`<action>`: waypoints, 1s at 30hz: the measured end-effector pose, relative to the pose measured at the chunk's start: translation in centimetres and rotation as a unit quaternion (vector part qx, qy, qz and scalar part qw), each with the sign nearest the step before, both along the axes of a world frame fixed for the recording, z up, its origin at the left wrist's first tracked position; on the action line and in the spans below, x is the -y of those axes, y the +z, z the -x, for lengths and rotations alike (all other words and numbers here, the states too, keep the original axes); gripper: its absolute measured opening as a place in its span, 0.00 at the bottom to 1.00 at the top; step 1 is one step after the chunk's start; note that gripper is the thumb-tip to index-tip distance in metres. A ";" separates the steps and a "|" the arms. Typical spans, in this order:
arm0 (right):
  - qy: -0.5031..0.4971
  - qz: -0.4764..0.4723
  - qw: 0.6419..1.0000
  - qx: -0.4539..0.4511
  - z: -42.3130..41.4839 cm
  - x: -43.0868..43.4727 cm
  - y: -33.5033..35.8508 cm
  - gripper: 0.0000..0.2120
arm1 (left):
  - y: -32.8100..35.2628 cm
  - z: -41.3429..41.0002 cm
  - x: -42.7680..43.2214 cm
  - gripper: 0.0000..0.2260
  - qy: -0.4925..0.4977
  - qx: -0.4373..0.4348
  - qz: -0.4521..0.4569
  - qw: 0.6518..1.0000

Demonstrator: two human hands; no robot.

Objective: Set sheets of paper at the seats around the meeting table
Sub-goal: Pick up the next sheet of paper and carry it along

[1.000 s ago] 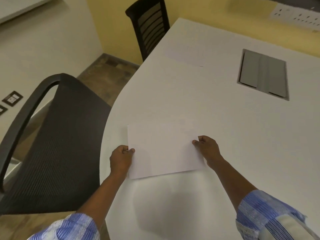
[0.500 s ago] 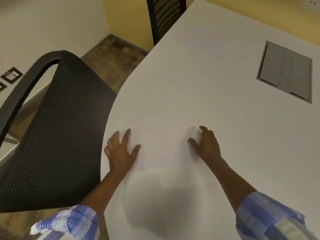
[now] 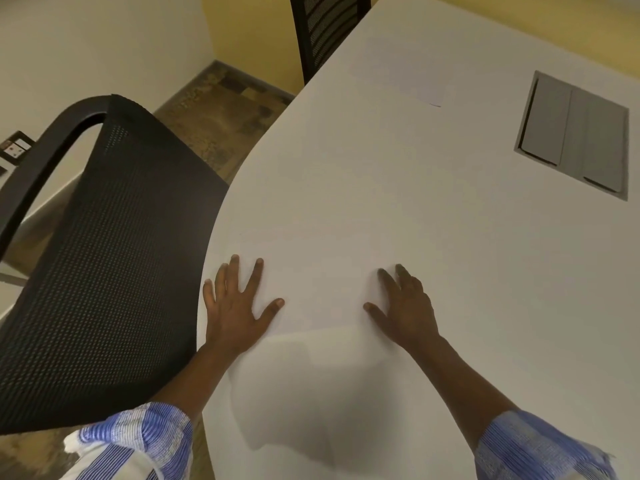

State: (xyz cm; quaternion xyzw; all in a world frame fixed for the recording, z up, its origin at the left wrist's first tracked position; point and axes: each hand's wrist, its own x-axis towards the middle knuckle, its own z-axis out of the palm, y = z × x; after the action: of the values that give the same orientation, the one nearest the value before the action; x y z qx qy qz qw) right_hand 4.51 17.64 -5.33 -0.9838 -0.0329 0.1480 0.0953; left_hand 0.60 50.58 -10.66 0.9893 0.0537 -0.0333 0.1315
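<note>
Two hands: yours, both palm-down on the bench [image 3: 415, 209], nothing gripped.
L side: your left hand [image 3: 239, 306] lies flat, fingers straight & spread, thumb out to the right. Thumb tip is at the sheet's left edge; can't tell how much of the palm is on paper.
R side: your right hand [image 3: 405, 306] is flat too, fingers straight, thumb pointing left. Thumb & fingertips rest on the sheet's right edge.
Paper: sheet [image 3: 325, 296] lies flat on the bench btwn your hands, near the curved bench edge. White on white, so its edges are faint; the near edge shows as a thin line above the shadow.
Seat: near chair [image 3: 104, 254], black mesh back, stands just left of the bench edge, beside your left hand.
2nd paper: 2nd sheet [image 3: 405, 74] lies flat further up the bench, near the far chair [image 3: 325, 26], well apart from your hands.
Bench top: grey cable hatch [image 3: 575, 136] set into the surface, lids down, to the upper right.
Sleeves: blue striped sleeve [image 3: 145, 441] on the left arm, same pattern on the right.
Room: brown floor [image 3: 225, 109] in the corner, wall socket [image 3: 15, 147] at far left.
</note>
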 end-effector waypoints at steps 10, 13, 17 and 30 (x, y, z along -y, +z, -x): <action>0.024 0.025 0.999 0.039 3.1 1.1 -3.3 0.40 | -0.7 0.7 0.0 0.44 -0.064 -0.005 -0.037 0.997; 0.026 0.019 0.999 0.042 3.5 1.5 -3.7 0.39 | -0.7 0.7 0.1 0.44 -0.070 -0.011 -0.042 0.997; 0.028 0.018 0.999 0.040 3.5 1.6 -3.8 0.39 | -0.5 0.7 0.2 0.44 -0.074 -0.005 -0.030 0.997; 0.047 0.010 0.998 0.048 5.1 1.6 -4.8 0.35 | -0.4 1.5 0.0 0.41 -0.101 -0.021 -0.050 0.993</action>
State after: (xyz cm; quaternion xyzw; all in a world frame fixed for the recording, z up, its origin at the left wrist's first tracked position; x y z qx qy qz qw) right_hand -0.60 16.05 -10.10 -0.9881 -0.0819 0.1049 0.0768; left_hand -0.94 50.61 -11.06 0.9941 -0.0421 -0.0639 0.0763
